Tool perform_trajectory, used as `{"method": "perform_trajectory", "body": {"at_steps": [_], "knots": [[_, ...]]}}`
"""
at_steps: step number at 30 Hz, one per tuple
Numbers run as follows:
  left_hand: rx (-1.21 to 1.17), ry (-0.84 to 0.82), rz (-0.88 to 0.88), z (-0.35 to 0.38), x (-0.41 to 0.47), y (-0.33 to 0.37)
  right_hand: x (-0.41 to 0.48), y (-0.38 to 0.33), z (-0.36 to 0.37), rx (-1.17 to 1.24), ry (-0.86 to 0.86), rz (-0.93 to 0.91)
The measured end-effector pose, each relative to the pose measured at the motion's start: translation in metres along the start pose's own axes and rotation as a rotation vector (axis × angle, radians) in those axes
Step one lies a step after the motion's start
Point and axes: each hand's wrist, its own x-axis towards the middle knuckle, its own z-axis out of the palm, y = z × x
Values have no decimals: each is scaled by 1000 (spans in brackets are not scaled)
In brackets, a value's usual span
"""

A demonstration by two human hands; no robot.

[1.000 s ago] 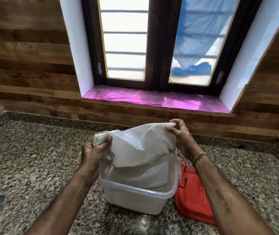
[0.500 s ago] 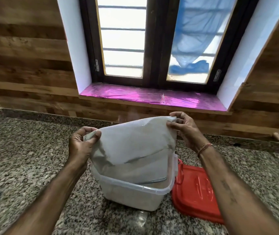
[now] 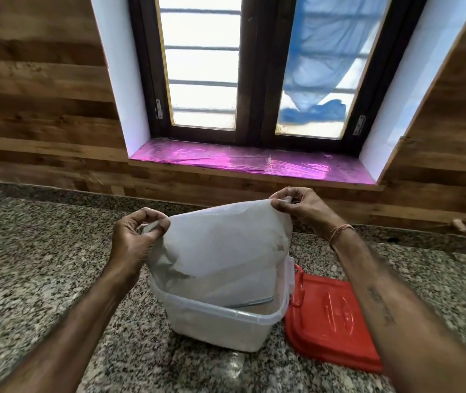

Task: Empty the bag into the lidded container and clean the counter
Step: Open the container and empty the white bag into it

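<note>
step in hand: drain the bag [image 3: 220, 245] into the container [image 3: 226, 327]. the bag hangs upended over the open container, with its lower edge down inside the walls and its closed end uppermost. the left hand [image 3: 138, 239] pinches the corner at 10 o'clock of the bag between thumb and curled fingers. the right hand [image 3: 302, 205] pinches the corner at 1 o'clock likewise, so the film is stretched flat between them. the container stands on the granite counter [image 3: 42, 265]. its red lid [image 3: 333, 321] lies flat just beside it at 3 o'clock, off the rim. the film is cloudy and the container wall is frosted, so it cannot be told whether any contents remain in the bag; treat it as probably not quite empty. to do the step well, keep both pinches firm and level, and keep the lower edge below the rim until flow stops. shake with short vertical strokes, not sideways swings, which could throw residue onto the counter at 9 o'clock. lift the bag straight up to clear the rim. do not lean on the container; it looks light and could slide toward the lid.
</note>
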Motion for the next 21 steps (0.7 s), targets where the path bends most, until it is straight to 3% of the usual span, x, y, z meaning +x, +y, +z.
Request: {"method": "perform_trajectory", "body": {"at_steps": [5, 10, 13, 16, 19, 21], "knots": [[9, -87, 25, -6, -4, 5, 3, 2, 2, -89, 32, -13], [38, -107, 11, -7, -6, 10, 2, -4, 11, -375, 215, -116], [171, -28, 62, -8, -4, 18, -2, -8, 8, -107, 236, -149], [471, 29, 172, -5, 2, 22, -3, -9, 9, 68, 176, -109], [769, -34, 268, 11, 4, 30, -4, -8, 15, 159, 146, -78], [839, -72, 357, 31, 3, 35, -4, -9, 19, 208, 119, -77]]}}
